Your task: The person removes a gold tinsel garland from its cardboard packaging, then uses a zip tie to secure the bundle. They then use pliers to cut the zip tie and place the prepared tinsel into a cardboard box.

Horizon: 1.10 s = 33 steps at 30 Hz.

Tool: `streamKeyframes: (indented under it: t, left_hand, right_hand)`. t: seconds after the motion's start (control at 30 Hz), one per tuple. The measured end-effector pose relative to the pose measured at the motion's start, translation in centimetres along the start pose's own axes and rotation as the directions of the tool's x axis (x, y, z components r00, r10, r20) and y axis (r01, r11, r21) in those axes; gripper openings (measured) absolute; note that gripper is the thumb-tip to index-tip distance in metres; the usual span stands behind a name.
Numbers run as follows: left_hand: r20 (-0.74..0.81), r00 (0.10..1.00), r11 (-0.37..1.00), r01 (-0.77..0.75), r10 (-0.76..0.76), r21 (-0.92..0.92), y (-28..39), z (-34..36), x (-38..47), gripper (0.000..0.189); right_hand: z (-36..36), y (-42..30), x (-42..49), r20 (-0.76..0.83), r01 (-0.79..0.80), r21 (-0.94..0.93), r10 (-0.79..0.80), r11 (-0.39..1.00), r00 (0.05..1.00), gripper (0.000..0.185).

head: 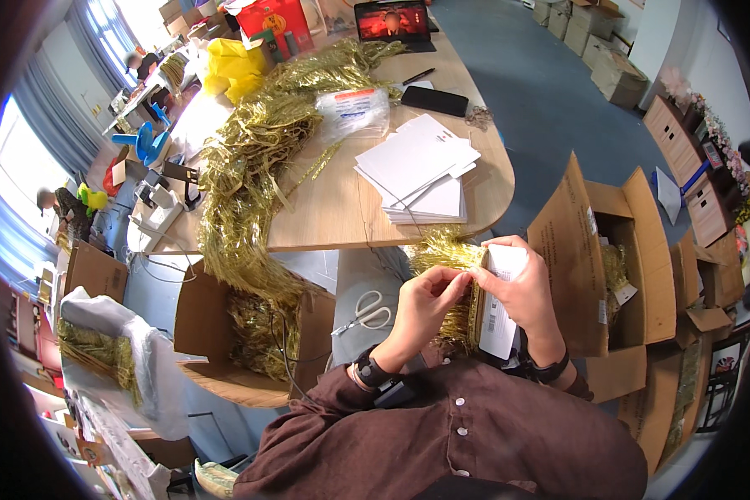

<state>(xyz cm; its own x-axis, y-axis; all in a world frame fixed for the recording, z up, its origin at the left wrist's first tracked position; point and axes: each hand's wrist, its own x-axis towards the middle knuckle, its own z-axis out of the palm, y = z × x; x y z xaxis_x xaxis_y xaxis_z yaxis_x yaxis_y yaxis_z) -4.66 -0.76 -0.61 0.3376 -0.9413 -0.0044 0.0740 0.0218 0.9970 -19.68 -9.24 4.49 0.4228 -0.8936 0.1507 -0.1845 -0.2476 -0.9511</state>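
Above my lap, my right hand (pixel 528 290) grips a white printed card (pixel 499 319) that has gold tinsel fringe (pixel 447 253) along its left side. The fingertips of my left hand (pixel 428 300) pinch the fringe's edge close to the card's upper end. Exactly what lies between those fingertips is too small to tell. A pair of scissors (pixel 370 312) with pale handles rests on my leg, left of my left hand. On the table before me is a stack of white cards (pixel 419 169). A long heap of gold tinsel fringe (pixel 256 144) hangs over the table's front edge.
A cardboard box (pixel 203 312) with tinsel stands at left; another open box (pixel 637 262) is close on my right. The wooden table (pixel 325 219) bears a phone (pixel 434 101), a plastic bag (pixel 353 112), a tablet (pixel 394 25) and a power strip (pixel 156 219). Two people are at the far left.
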Motion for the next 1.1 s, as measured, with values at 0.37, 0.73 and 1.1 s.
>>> streamKeyframes:
  t: [0.37,0.73,1.1]
  left_hand:
    - [0.19,0.981,0.984,0.078,-0.047,-0.16,-0.7,0.9,-0.8,0.019]
    - [0.128,0.99,0.988,0.075,-0.058,-0.132,-2.0,-0.9,-0.3,0.02]
    - [0.33,0.937,0.953,0.2,-0.118,-0.227,-0.5,1.3,-1.6,0.016]
  right_hand:
    - [-1.9,-0.6,-2.3,-0.029,-0.073,-0.027,0.073,0.997,0.997,0.034]
    - [0.9,0.6,-0.7,-0.029,-0.043,-0.122,0.04,0.992,0.999,0.035]
    - [-1.9,-2.6,-4.6,-0.132,-0.037,-0.222,0.007,0.974,0.991,0.035]
